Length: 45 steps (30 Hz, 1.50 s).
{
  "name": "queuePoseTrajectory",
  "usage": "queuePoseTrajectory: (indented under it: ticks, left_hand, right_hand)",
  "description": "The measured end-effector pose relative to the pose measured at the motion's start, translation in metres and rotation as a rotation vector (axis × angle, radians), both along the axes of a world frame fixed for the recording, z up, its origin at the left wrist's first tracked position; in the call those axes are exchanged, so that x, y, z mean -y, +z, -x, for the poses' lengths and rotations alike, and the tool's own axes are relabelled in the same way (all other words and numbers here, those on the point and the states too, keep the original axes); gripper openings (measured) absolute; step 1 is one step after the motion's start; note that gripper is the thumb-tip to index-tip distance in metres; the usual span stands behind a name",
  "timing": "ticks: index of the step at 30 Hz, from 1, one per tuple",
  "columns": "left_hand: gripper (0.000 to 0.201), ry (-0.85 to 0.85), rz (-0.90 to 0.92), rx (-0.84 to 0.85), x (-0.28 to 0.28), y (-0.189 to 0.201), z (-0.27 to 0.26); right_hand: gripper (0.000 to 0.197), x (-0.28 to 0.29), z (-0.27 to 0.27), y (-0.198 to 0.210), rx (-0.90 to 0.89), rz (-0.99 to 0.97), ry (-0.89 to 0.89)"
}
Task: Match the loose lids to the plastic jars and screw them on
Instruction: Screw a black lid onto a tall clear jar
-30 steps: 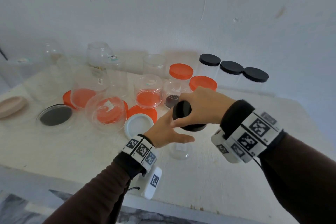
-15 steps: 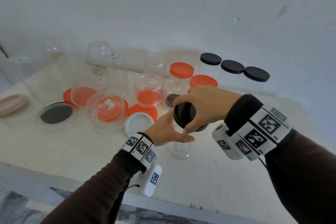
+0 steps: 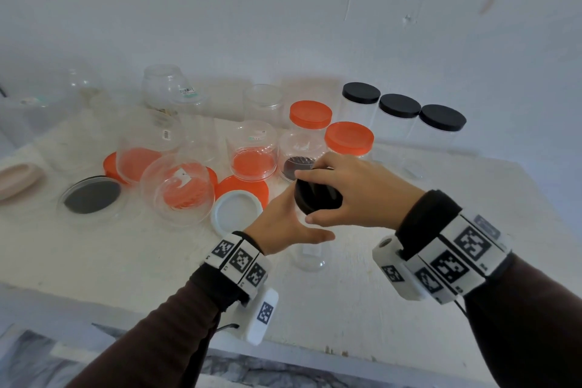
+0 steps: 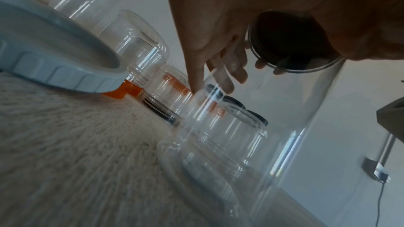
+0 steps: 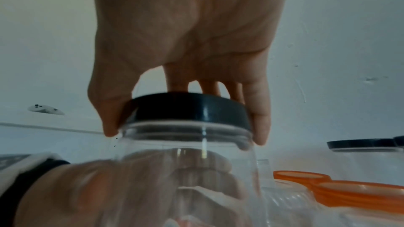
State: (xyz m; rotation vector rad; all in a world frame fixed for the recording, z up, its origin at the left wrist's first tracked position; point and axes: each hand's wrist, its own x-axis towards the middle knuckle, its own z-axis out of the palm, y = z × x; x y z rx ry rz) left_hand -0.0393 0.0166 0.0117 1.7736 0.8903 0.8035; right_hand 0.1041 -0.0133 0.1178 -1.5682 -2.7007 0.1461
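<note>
Head view: a clear jar is stood upright on the white table, near the front edge, and is wrapped by the left hand, whose fingers and thumb are curled round its wall. A black lid is seated on the jar's mouth and is gripped from above by the right hand, thumb on the near rim and fingers over the far rim. Farther back, three black-lidded jars are lined up at the right by the wall, with orange-lidded jars just left of them. A loose white lid is lain left of the left hand.
</note>
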Motion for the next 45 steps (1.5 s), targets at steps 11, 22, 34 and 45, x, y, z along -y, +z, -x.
queuePoseTrajectory:
  ticks: [11, 22, 34, 45]
  left_hand:
    - [0.074, -0.129, -0.003, -0.063, 0.006, 0.005, -0.028]
    - [0.044, -0.016, -0.351, -0.216, -0.035, 0.014, -0.071]
    - [0.108, -0.045, -0.465, -0.608, -0.068, -0.008, -0.115]
    - [0.098, 0.045, -0.457, -0.623, -0.062, -0.014, -0.129]
  right_hand:
    - [0.072, 0.019, -0.041, -0.002, -0.077, 0.115, -0.058]
    - [0.084, 0.032, -0.148, -0.022, -0.130, 0.063, -0.324]
    - [0.071, -0.020, -0.220, -0.055, -0.101, -0.307, -0.398]
    - [0.066, -0.055, -0.244, -0.072, -0.088, -0.435, -0.412]
